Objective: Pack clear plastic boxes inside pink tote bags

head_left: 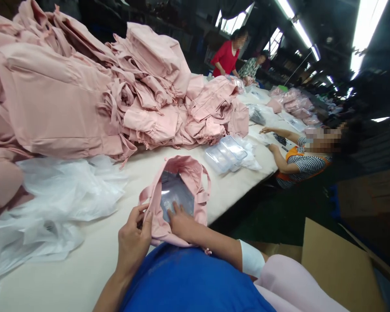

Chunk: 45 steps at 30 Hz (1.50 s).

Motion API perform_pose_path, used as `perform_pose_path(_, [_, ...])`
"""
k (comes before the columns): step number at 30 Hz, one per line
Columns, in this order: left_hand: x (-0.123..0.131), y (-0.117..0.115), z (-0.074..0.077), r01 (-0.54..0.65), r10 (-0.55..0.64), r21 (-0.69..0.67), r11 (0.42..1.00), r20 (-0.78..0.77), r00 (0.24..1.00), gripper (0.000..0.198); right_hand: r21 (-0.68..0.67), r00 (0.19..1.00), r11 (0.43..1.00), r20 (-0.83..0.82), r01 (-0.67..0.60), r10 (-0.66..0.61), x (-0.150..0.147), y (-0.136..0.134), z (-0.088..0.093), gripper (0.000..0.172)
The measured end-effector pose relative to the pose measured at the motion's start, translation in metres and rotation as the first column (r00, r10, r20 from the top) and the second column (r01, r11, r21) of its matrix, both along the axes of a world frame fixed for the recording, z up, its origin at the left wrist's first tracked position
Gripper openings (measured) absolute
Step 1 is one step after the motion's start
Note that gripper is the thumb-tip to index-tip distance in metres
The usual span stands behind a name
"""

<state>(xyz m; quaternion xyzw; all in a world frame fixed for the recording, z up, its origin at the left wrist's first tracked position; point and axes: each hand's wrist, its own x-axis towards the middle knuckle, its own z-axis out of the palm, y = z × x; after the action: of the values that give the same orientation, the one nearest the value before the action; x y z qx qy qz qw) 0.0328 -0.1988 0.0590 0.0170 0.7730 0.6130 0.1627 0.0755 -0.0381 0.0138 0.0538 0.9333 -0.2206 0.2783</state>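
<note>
You are looking at a pale pink pouch [178,195] with a clear, greyish plastic bag [175,195] showing inside it. A heap of garments [84,86] in the same dusty pink is covering the cream table [84,268], with white translucent plastic sheeting [52,203] beside it. You are wearing bright blue. One co-worker [227,56] is wearing red, another [305,160] black-and-white stripes with orange.
</note>
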Motion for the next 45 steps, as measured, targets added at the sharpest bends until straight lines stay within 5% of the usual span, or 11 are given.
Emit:
perform_pose_path(5, [0.003,0.016,0.012,0.071,-0.063,0.061,0.996,-0.122,0.991,0.043,0.035,0.998,0.997,-0.011,-0.065,0.066,-0.005,0.011,0.013,0.028])
perform_pose_path(8, [-0.004,0.016,0.011,0.026,-0.026,0.006,1.000,-0.033,0.999,0.050,-0.086,0.967,0.995,-0.252,-0.045,0.022,0.000,0.023,0.029,0.031])
perform_pose_path(12, [-0.019,0.004,-0.005,0.014,-0.032,-0.239,0.971,-0.071,0.997,0.049,0.003,0.693,0.933,-0.671,0.360,-0.266,0.008,0.059,0.055,0.048])
perform_pose_path(14, [-0.022,0.000,-0.011,0.078,-0.116,-0.342,0.937,-0.092,0.989,0.044,0.082,0.671,0.813,-0.617,0.576,-0.412,0.010,0.086,0.064,0.067])
perform_pose_path(16, [-0.022,0.000,-0.011,0.124,-0.180,-0.383,0.915,-0.113,0.977,0.046,0.112,0.715,0.760,-0.449,0.640,-0.536,0.011,0.110,0.067,0.056])
perform_pose_path(18, [-0.020,0.004,-0.008,0.123,-0.180,-0.347,0.930,-0.135,0.974,0.047,-0.002,0.726,0.781,-0.370,0.624,-0.580,0.014,0.124,0.067,0.023])
perform_pose_path(20, [-0.017,0.011,-0.003,0.121,-0.157,-0.255,0.959,-0.126,0.980,0.046,-0.267,0.676,0.786,-0.402,0.558,-0.617,0.018,0.123,0.065,0.018])
perform_pose_path(25, [-0.015,0.037,0.002,0.268,-0.267,0.074,0.961,-0.017,0.963,0.043,-0.789,0.630,0.546,-0.279,0.280,-0.725,0.022,0.088,0.059,0.018])
perform_pose_path(30, [-0.015,0.048,-0.003,0.272,-0.274,0.180,0.945,-0.016,0.962,0.041,-0.884,0.752,0.448,-0.204,0.134,-0.627,0.026,0.063,0.056,0.014])
perform_pose_path(39, [-0.007,0.042,0.000,0.281,-0.328,-0.187,0.941,-0.312,0.892,0.031,-0.952,0.807,0.277,-0.061,0.129,-0.588,0.023,0.046,0.046,0.008])
perform_pose_path(45, [-0.010,0.043,0.002,0.299,-0.426,-0.323,0.898,-0.464,0.777,0.025,-0.934,0.804,0.351,-0.163,0.059,-0.571,0.020,0.046,0.044,0.013])
